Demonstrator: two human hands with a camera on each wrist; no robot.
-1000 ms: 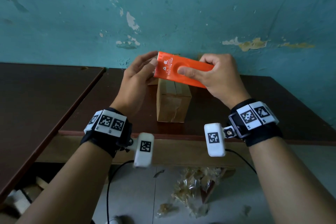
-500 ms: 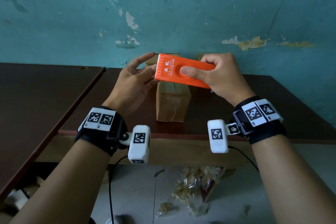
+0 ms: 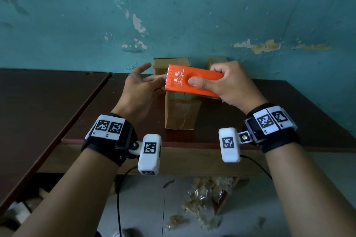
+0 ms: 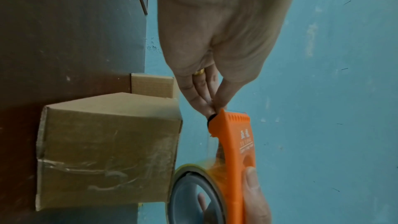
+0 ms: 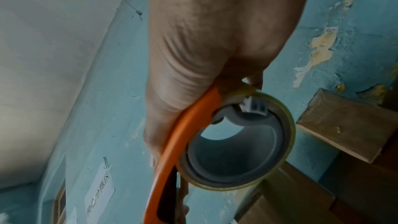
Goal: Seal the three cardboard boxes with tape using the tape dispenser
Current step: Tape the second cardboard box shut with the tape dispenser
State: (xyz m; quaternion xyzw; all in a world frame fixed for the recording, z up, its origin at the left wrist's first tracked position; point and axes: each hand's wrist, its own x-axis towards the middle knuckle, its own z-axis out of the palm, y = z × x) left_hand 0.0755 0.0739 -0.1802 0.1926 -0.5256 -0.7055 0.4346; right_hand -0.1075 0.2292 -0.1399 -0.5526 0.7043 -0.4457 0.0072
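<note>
My right hand [image 3: 227,84] grips the orange tape dispenser [image 3: 194,81] in the air above the table, thumb on its flat top. Its clear tape roll [image 5: 237,142] hangs underneath. My left hand [image 3: 152,82] is palm up, and its straight fingers [image 4: 200,96] touch the underside of the toothed end. Its thumb stands apart in the head view. One cardboard box [image 3: 182,115], with old tape on its front, stands below the dispenser. A second box [image 3: 171,62] stands behind it by the wall. A third box [image 3: 216,61] peeks out behind my right hand.
The boxes stand on a dark brown table [image 3: 289,121] against a peeling teal wall. Another dark table [image 3: 38,111] adjoins on the left. Crumpled plastic litter [image 3: 208,198] lies on the floor below, and cables hang from both wrists.
My left hand has turned palm up and its thumb has lifted off the dispenser's end. The right hand has levelled the dispenser and drawn it slightly right.
</note>
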